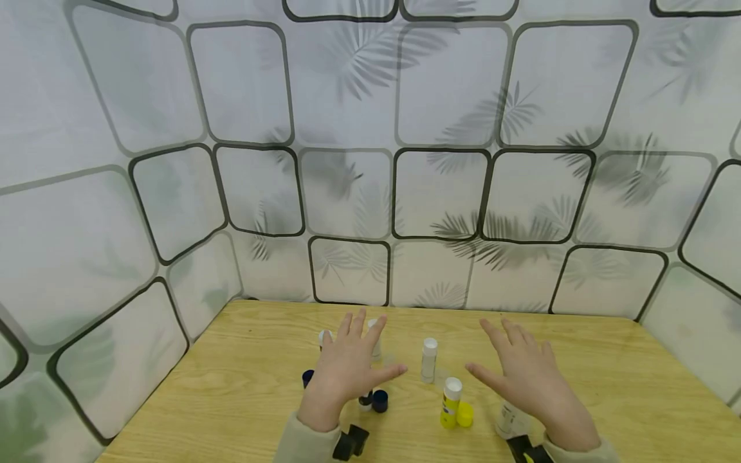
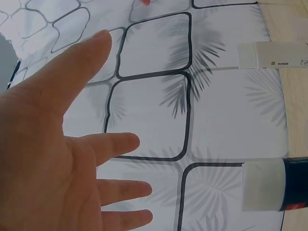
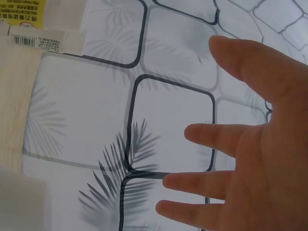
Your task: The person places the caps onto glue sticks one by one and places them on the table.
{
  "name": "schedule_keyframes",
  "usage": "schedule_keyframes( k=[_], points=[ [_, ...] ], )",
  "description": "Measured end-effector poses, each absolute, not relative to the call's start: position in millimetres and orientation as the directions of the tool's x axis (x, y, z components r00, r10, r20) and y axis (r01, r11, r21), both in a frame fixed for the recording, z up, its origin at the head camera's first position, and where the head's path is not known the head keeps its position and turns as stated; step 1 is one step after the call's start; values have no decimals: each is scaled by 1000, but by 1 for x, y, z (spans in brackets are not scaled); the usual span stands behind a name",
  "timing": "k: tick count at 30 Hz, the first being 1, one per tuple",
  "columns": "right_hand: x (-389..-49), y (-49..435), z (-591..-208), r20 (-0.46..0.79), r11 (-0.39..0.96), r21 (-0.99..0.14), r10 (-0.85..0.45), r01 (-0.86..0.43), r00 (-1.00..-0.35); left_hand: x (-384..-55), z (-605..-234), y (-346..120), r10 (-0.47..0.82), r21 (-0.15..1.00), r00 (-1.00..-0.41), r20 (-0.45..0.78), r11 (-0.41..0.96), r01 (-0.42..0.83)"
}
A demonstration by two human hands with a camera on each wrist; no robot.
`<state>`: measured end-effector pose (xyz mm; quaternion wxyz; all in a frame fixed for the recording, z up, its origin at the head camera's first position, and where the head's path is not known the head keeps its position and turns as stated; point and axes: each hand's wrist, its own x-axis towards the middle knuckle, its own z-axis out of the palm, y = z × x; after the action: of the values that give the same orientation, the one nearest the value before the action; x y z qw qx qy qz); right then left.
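My left hand (image 1: 347, 370) is held over the table's left part, fingers spread and thumb out, holding nothing. My right hand (image 1: 529, 379) mirrors it on the right, also empty. Between them stand a white glue stick (image 1: 428, 363) and a yellow glue stick (image 1: 449, 408), with a yellow cap (image 1: 466, 415) beside the latter. A dark blue cap (image 1: 379, 401) sits near my left wrist, next to a partly covered dark blue and white glue stick (image 1: 365, 402). The left wrist view shows a blue-labelled glue stick (image 2: 296, 183) close up. Below my right hand, a white glue stick (image 1: 507, 419) is partly hidden.
Behind my left fingers, two white-topped sticks (image 1: 325, 337) show in part, and another dark blue cap (image 1: 308, 377) lies left of the hand. The wooden table (image 1: 625, 366) meets a patterned curtain (image 1: 440, 193) at its back and sides.
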<state>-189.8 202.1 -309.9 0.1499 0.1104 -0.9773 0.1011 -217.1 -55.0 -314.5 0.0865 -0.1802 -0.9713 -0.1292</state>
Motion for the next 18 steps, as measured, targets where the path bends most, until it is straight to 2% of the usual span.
schedule_keyframes(
  k=[8,18],
  points=[
    [-191,203,-308,340,942,-172,-218,-288,-915,-218,-314,-54,341,171,-907,247,906,388],
    [-191,203,-305,243,933,-241,-209,-268,-947,-218,-312,-55,379,123,-885,270,898,422]
  ],
)
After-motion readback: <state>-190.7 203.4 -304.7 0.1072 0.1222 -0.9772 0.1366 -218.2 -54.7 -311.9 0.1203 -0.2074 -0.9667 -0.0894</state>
